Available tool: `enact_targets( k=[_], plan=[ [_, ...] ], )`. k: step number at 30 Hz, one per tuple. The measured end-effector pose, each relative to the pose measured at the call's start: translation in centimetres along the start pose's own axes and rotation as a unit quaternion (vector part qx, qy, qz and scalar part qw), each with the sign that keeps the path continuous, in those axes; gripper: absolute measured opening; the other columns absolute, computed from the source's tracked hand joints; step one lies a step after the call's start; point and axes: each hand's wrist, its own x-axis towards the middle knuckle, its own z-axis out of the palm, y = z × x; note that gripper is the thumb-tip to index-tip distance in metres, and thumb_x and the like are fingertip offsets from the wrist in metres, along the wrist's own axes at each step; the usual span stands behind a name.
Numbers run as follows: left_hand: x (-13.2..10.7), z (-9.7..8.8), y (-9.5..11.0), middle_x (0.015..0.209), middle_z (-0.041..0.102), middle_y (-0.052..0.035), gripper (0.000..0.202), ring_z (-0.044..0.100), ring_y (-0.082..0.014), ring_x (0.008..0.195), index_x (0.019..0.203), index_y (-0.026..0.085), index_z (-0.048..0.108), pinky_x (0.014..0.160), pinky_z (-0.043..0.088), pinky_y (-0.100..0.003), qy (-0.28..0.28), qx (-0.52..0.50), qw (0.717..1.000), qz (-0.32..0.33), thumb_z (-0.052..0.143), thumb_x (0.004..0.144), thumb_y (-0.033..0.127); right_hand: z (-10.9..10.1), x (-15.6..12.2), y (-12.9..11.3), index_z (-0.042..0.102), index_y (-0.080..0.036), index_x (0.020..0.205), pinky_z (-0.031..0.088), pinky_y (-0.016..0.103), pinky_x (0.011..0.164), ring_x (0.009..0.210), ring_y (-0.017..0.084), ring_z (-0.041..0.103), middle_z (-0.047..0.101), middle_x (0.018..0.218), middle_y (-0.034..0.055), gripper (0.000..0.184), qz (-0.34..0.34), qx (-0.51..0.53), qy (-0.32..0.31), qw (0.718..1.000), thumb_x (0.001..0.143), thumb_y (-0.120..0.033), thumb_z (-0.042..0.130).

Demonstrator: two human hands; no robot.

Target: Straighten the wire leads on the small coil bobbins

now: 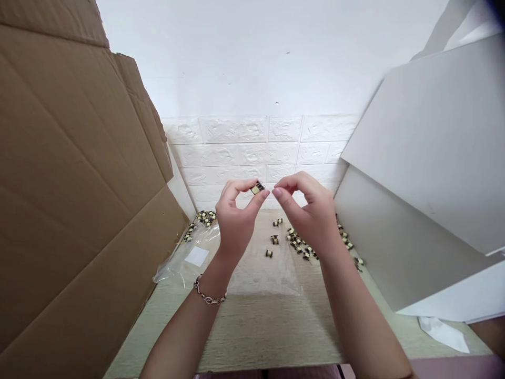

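My left hand [235,215] is raised above the table and pinches a small yellow-and-black component [258,188] between thumb and fingers. My right hand [307,209] hovers just to its right, with thumb and forefinger curled into a pinch close to the component; whether it holds anything I cannot make out. A chain bracelet [209,296] circles my left wrist. Below the hands, several more of the same small components [294,241] lie scattered on the light wooden table [260,326].
A big brown cardboard sheet [74,189] leans along the left side. A white box [426,173] stands at the right. A clear plastic bag [189,258] holding several components lies at left. Crumpled white paper [444,332] lies at the front right.
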Motion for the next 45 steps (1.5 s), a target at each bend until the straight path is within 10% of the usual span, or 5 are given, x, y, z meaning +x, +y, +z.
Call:
enact_targets(
  k=[7, 22, 31, 36, 45],
  plan=[
    [-0.2, -0.4, -0.2, 0.074, 0.057, 0.0002, 0.016, 0.052, -0.0129, 0.075, 0.078, 0.018, 0.058, 0.071, 0.042, -0.029, 0.013, 0.194, 0.957, 0.214, 0.065, 0.064, 0.017, 0.8, -0.5, -0.3, 0.052, -0.018, 0.085, 0.039, 0.022, 0.057, 0.065, 0.010, 0.049, 0.053, 0.072, -0.0009, 0.023, -0.076, -0.065, 0.033, 0.994, 0.071, -0.033, 0.061],
    [-0.2, 0.0, -1.4, 0.075, 0.058, -0.0007, 0.007, 0.051, -0.0136, 0.077, 0.076, 0.018, 0.054, 0.075, 0.039, -0.030, -0.027, 0.261, 0.952, 0.155, 0.056, 0.071, 0.022, 2.4, -0.8, 1.2, 0.057, -0.016, 0.078, 0.040, 0.021, 0.061, 0.067, 0.010, 0.053, 0.060, 0.072, 0.0012, 0.013, -0.081, -0.126, 0.018, 0.989, 0.083, -0.019, 0.045],
    [0.9, -0.7, -3.4, 0.103, 0.054, -0.0064, 0.057, 0.052, -0.0146, 0.081, 0.118, 0.020, 0.042, 0.077, 0.039, -0.029, -0.255, 0.092, 0.939, -0.213, 0.059, 0.068, 0.041, 2.4, -0.3, 3.3, 0.058, -0.016, 0.075, 0.040, 0.020, 0.060, 0.063, 0.009, 0.053, 0.060, 0.068, 0.0000, 0.009, -0.072, -0.141, 0.064, 0.985, 0.080, -0.017, 0.051],
    [1.5, -1.0, -2.8, 0.085, 0.060, -0.0067, 0.042, 0.056, -0.0117, 0.074, 0.085, 0.014, 0.058, 0.072, 0.043, -0.025, -0.272, -0.236, 0.818, -0.449, 0.038, 0.080, 0.050, 2.2, -0.2, 3.2, 0.058, -0.017, 0.074, 0.041, 0.020, 0.060, 0.065, 0.009, 0.054, 0.061, 0.068, -0.0005, 0.012, -0.098, -0.118, 0.087, 0.984, 0.081, -0.016, 0.048],
    [1.2, -1.0, -2.6, 0.071, 0.058, -0.0019, 0.031, 0.056, -0.0093, 0.069, 0.073, 0.015, 0.055, 0.068, 0.045, -0.023, -0.256, -0.359, 0.762, -0.473, 0.050, 0.075, 0.046, 3.2, -0.8, 3.0, 0.056, -0.016, 0.079, 0.044, 0.023, 0.066, 0.071, 0.011, 0.054, 0.061, 0.072, 0.0023, 0.011, -0.157, -0.088, 0.052, 0.982, 0.082, -0.015, 0.045]
  ],
)
